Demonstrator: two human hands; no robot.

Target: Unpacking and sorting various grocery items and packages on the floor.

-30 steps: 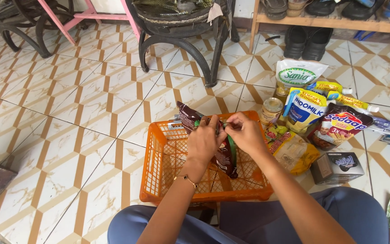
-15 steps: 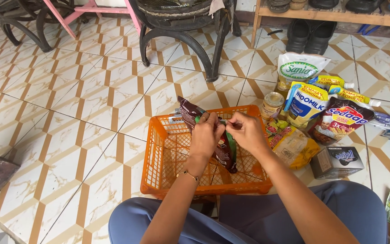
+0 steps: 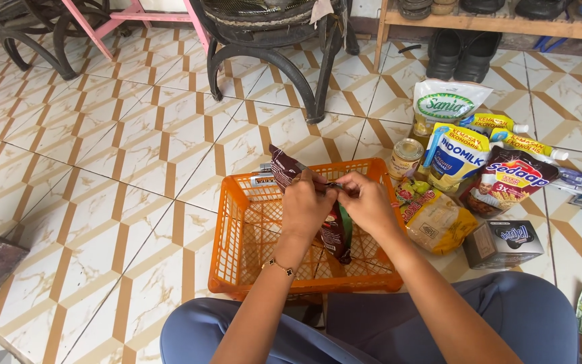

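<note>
Frame centre: left hand (image 3: 304,205) and right hand (image 3: 366,200), fingers pinched on a strip of dark brown sachets (image 3: 335,232) dangling into an orange plastic crate (image 3: 237,243). Right: jar (image 3: 405,158), pouches (image 3: 454,156), small box (image 3: 503,244) on tiled floor (image 3: 116,175). Above: black chair (image 3: 271,40).

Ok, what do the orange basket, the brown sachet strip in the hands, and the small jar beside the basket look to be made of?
The orange basket looks like moulded plastic: uniform colour, open lattice walls, matte. The brown sachet strip, held by the left hand and right hand, seems glossy plastic or foil film; it creases and shines. The small jar appears to be glass with a light lid, though it is too small to be sure.
</note>
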